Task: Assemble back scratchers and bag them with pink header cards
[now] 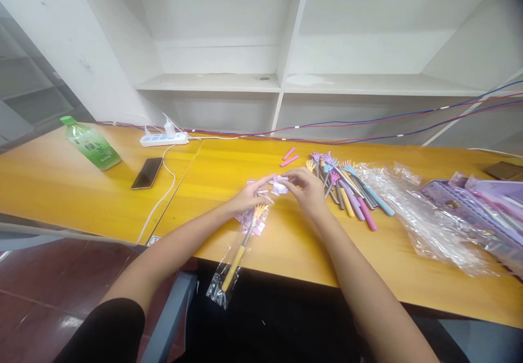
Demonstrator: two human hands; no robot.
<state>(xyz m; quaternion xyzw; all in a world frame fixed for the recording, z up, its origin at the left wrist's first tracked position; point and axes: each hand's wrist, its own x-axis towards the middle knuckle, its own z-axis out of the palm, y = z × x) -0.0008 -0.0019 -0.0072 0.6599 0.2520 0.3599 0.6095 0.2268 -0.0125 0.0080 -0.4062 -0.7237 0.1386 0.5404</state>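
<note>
A yellow-handled back scratcher [234,269] with a hand-shaped head lies in a clear plastic bag [217,286], its handle end jutting over the table's front edge. My left hand [245,197] is closed on the upper end of this bag. My right hand [307,187] pinches a small pale purple label [280,185], and the left fingertips reach to its other side. Under the scratcher's head lie more purple-and-pink printed pieces [256,228], partly hidden by the plastic. To the right of my right hand is a pile of back scratchers [350,199] with coloured handles.
Two pink sticks [290,161] lie behind my hands. Clear plastic bags [425,227] and a purple printed box [445,202] are at right. A power strip [164,139], phone [147,174] and green bottle [92,144] stand at left; a white cable [174,175] crosses the table.
</note>
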